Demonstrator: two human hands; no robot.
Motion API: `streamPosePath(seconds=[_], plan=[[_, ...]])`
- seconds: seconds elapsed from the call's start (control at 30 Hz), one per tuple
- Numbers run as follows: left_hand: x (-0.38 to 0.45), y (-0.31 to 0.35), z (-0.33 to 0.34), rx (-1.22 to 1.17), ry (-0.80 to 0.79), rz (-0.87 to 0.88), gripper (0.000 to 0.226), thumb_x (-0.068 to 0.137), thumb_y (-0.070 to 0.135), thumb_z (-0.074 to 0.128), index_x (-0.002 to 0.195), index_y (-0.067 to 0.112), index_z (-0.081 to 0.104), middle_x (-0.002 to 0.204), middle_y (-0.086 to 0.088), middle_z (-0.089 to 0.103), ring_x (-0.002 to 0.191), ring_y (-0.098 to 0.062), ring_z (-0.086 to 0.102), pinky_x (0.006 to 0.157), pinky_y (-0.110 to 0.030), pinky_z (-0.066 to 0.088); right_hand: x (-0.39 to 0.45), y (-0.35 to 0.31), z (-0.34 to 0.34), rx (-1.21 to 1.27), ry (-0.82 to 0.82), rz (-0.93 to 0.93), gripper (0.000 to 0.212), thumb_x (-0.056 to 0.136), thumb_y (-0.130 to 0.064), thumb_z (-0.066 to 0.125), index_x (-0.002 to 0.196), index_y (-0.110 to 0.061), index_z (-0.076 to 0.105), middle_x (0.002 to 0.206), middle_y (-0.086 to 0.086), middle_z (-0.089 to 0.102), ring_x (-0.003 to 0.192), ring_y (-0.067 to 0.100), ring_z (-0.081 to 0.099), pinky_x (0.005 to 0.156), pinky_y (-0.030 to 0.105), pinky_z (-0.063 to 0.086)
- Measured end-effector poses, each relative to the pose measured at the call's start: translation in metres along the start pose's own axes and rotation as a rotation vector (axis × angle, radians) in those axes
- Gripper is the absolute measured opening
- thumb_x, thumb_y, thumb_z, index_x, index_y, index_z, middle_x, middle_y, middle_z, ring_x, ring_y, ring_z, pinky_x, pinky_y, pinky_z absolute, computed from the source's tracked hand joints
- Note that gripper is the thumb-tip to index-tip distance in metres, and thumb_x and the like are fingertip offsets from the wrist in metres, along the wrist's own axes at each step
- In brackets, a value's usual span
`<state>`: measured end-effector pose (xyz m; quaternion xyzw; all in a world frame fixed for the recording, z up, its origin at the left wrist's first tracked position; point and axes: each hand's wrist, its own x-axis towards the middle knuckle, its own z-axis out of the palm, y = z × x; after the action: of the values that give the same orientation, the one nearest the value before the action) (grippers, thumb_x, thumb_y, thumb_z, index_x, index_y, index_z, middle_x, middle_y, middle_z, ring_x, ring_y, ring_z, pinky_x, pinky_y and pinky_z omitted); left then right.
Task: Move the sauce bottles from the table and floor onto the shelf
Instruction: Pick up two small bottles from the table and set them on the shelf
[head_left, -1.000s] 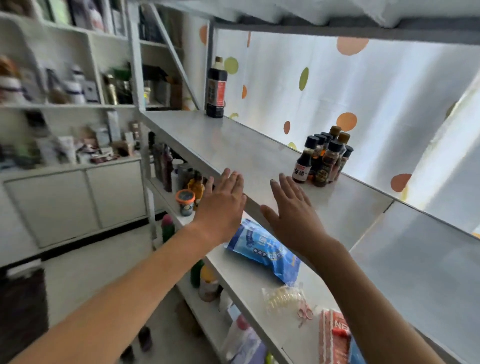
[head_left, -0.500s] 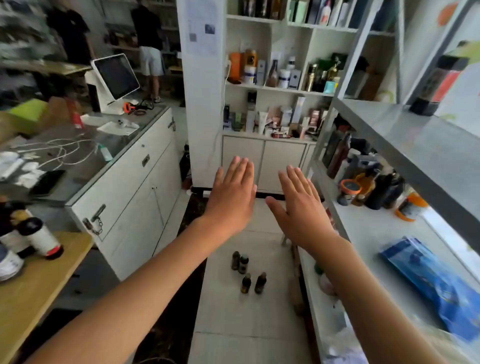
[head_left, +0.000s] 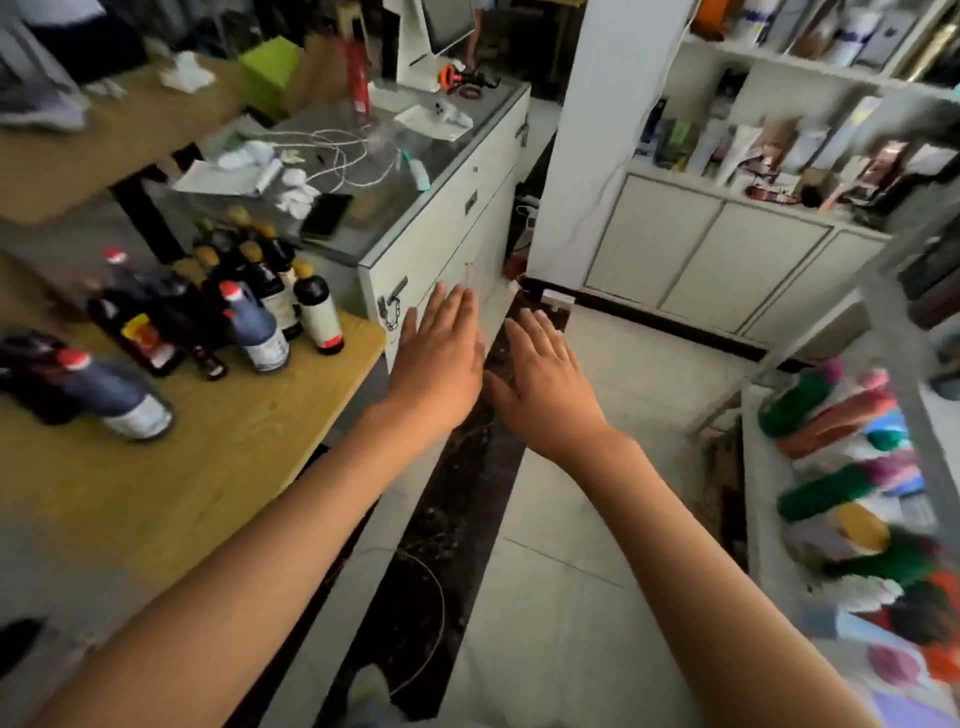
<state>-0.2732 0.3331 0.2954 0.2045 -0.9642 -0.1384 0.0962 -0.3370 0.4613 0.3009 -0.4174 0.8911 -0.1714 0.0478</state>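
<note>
Swinging left from the shelf since the earlier frame, both empty hands, left hand (head_left: 439, 358) and right hand (head_left: 545, 379), hover with fingers straight and released, free to reach the sauce bottles (head_left: 249, 306) clustered on the wooden surface (head_left: 218, 457).

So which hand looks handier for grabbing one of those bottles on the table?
Probably the left hand: it's open, empty and on the bottles' side; the right hand, also empty, would have to cross over.
</note>
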Motion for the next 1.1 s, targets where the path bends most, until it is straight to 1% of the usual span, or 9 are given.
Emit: streamPosePath(seconds=[0.2,0.3,0.37,0.47,0.7,0.77,0.83,0.93,1.1], plan=[[-0.027,-0.126,-0.004,-0.013,-0.009,-0.156,0.054,0.106,0.026,0.023,0.154,0.009,0.010,0.163,-0.007,0.008,0.150,-0.020,0.000,0.121,-0.043,0.007,0.044,-0.097,0.077,0.041,-0.092,-0.088,0.069,0.102,-0.042,0.044,0.158,-0.011,0.019,0.167,0.011,0.010,0.155,0.024,0.002,0.124,0.036,0.000],[-0.040,-0.184,-0.003,-0.027,-0.002,-0.237,0.053,0.105,0.027,0.024,0.154,0.008,0.013,0.163,-0.008,0.012,0.150,-0.021,0.002,0.121,-0.043,0.010,0.065,-0.140,0.108,0.057,-0.147,-0.126,0.069,0.102,-0.042,0.044,0.158,-0.012,0.019,0.167,0.010,0.010,0.155,0.023,0.001,0.124,0.037,0.002],[-0.049,-0.216,-0.001,-0.029,0.002,-0.291,0.053,0.105,0.026,0.027,0.153,0.007,0.016,0.162,-0.009,0.015,0.150,-0.022,0.005,0.119,-0.043,0.015,0.078,-0.163,0.125,0.060,-0.190,-0.157,0.069,0.102,-0.042,0.046,0.158,-0.012,0.019,0.167,0.010,0.010,0.155,0.023,0.001,0.124,0.038,0.004],[-0.061,-0.259,-0.004,0.009,0.022,-0.390,0.054,0.103,0.022,0.032,0.153,0.006,0.017,0.161,-0.011,0.017,0.150,-0.024,0.007,0.118,-0.044,0.019,0.101,-0.193,0.149,0.066,-0.241,-0.215,0.071,0.101,-0.042,0.048,0.158,-0.012,0.019,0.167,0.009,0.012,0.155,0.023,0.003,0.126,0.040,0.007],[-0.065,-0.323,-0.008,0.022,0.073,-0.556,0.054,0.101,0.017,0.039,0.151,0.004,0.022,0.158,-0.013,0.024,0.149,-0.026,0.014,0.119,-0.043,0.020,0.156,-0.237,0.201,0.128,-0.320,-0.348,0.068,0.101,-0.039,0.048,0.157,-0.010,0.021,0.165,0.011,0.019,0.154,0.025,0.011,0.124,0.039,0.012],[-0.058,-0.337,-0.005,0.037,0.092,-0.592,0.054,0.099,0.015,0.042,0.149,0.004,0.026,0.156,-0.014,0.029,0.148,-0.027,0.018,0.118,-0.043,0.022,0.177,-0.244,0.220,0.174,-0.316,-0.407,0.064,0.101,-0.035,0.050,0.155,-0.010,0.026,0.162,0.011,0.027,0.152,0.025,0.018,0.123,0.039,0.017],[-0.051,-0.346,-0.001,0.057,0.104,-0.635,0.056,0.098,0.015,0.043,0.150,0.005,0.026,0.157,-0.013,0.029,0.148,-0.025,0.019,0.119,-0.041,0.022,0.200,-0.250,0.239,0.236,-0.313,-0.443,0.060,0.100,-0.031,0.052,0.152,-0.009,0.032,0.158,0.012,0.036,0.148,0.027,0.026,0.120,0.040,0.025],[-0.038,-0.360,0.008,0.049,0.121,-0.682,0.056,0.099,0.013,0.041,0.152,0.007,0.023,0.158,-0.011,0.026,0.149,-0.023,0.016,0.121,-0.037,0.018,0.231,-0.259,0.267,0.324,-0.363,-0.434,0.056,0.099,-0.025,0.054,0.149,-0.006,0.036,0.153,0.015,0.042,0.142,0.031,0.037,0.113,0.040,0.035],[-0.014,-0.390,0.017,-0.008,0.162,-0.761,0.055,0.099,0.010,0.043,0.151,0.005,0.025,0.158,-0.012,0.026,0.149,-0.022,0.017,0.121,-0.038,0.019,0.271,-0.267,0.311,0.400,-0.459,-0.418,0.055,0.097,-0.017,0.056,0.146,-0.002,0.039,0.148,0.020,0.045,0.135,0.036,0.044,0.106,0.043,0.041]])
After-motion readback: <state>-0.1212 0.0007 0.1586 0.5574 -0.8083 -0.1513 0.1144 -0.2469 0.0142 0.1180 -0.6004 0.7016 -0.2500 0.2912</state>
